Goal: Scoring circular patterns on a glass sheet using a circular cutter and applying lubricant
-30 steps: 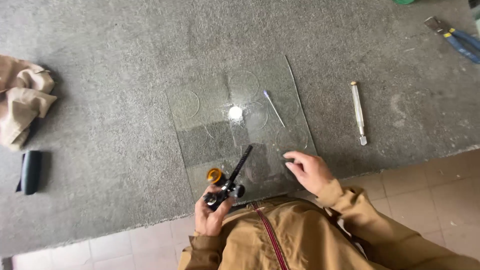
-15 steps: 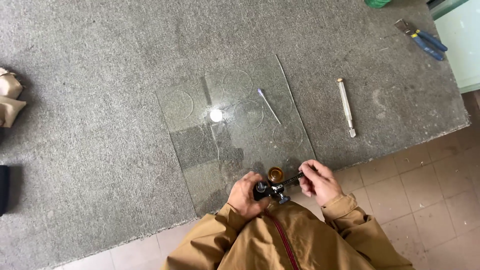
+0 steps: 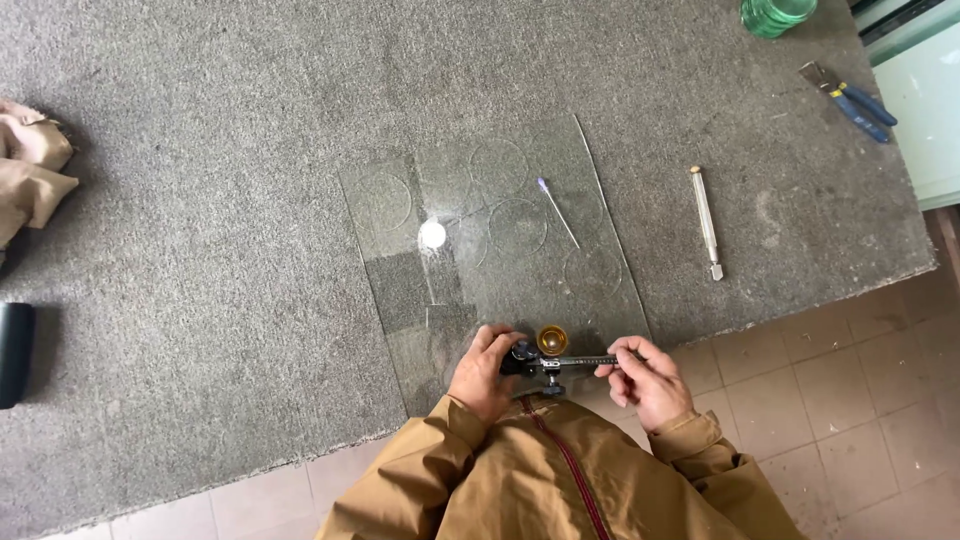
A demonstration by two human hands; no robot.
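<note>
Closest in, both hands meet over the near edge of the table. The left hand [image 3: 487, 372] is curled round the black head of a circle glass cutter [image 3: 553, 356], fingers closed on it, while the right hand [image 3: 645, 377] pinches the far end of the tool's thin graduated bar between thumb and fingertips. The cutter lies crosswise, its brass-coloured knob [image 3: 552, 339] standing up between the two hands, right at the near edge of a clear glass sheet [image 3: 420, 290]. Tan jacket sleeves [image 3: 440, 470] run back from both wrists.

The sheet lies flat on grey felt-like table covering [image 3: 200, 200], slightly skewed, and carries several faint scored circles [image 3: 518, 226] plus one bright glint of light. A thin stick with a purplish tip [image 3: 557, 212] rests on the glass, well beyond the hands.

To the right of the sheet, apart from it, a slim pen-style glass cutter [image 3: 706, 221] lies on the covering. Farther off at the right corner lie blue-handled pliers [image 3: 850, 101], and a green glass object [image 3: 777, 14] sits at the far edge. On the left side are a crumpled tan cloth [image 3: 30, 175] and a dark cylinder [image 3: 15, 352].
</note>
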